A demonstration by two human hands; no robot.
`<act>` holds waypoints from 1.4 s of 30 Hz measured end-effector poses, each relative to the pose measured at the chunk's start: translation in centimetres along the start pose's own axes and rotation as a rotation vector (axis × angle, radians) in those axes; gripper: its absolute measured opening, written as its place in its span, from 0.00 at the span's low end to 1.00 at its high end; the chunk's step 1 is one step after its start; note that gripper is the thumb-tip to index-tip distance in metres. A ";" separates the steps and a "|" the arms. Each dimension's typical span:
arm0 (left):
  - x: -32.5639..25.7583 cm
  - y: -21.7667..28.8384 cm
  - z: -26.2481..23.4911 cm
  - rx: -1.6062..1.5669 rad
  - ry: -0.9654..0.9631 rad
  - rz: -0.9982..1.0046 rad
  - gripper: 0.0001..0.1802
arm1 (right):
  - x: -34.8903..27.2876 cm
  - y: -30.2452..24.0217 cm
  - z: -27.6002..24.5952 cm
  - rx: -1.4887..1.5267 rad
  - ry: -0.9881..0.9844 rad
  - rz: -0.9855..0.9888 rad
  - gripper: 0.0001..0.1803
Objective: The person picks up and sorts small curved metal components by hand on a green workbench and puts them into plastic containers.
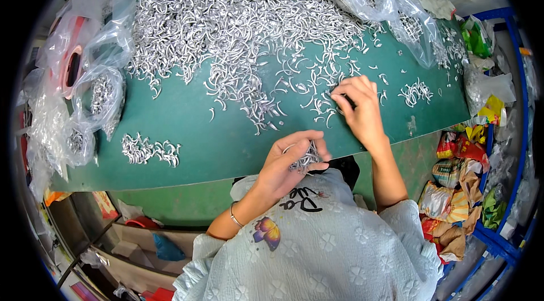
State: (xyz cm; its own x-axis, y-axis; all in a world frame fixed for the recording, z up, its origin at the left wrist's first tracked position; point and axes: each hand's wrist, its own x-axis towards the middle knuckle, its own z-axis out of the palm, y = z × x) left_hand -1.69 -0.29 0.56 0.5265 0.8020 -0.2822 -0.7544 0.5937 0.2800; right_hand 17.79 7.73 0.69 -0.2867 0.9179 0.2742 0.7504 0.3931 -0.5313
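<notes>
My left hand (289, 159) is cupped near the table's front edge, closed around a bunch of small curved silver metal pieces (306, 157). To its right and farther forward, my right hand (362, 107) is bent down to the tabletop. Its thumb and fingertips come together by the loose curved pieces (321, 103) scattered there; whatever they pinch is hidden. Beyond both hands a large heap of the same silver pieces (226, 18) spreads over the green table (181, 114).
Small separate piles lie at the left (148, 150) and the right (416, 92). Clear plastic bags holding pieces stand at the left edge (105, 97) and the far right (416, 32). A glove (433, 0) lies at the back right. A blue rack (510, 188) with packages stands right.
</notes>
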 end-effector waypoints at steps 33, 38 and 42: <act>0.6 -0.4 -0.2 -0.080 0.141 -0.026 0.17 | -0.5 0.3 -2.5 -0.267 0.176 0.066 0.04; 0.5 -0.3 -0.2 -0.054 0.184 -0.026 0.20 | -0.4 -1.3 -3.6 -0.051 0.135 0.059 0.03; 1.2 0.2 2.3 -0.064 0.351 -0.007 0.22 | -1.2 -4.3 -3.7 0.299 -0.099 -0.046 0.04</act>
State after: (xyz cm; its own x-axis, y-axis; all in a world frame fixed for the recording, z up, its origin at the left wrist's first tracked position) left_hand -0.30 0.92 2.38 0.3735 0.7199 -0.5851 -0.7800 0.5851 0.2220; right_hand 17.10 4.73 5.60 -0.3838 0.8938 0.2319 0.5312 0.4191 -0.7364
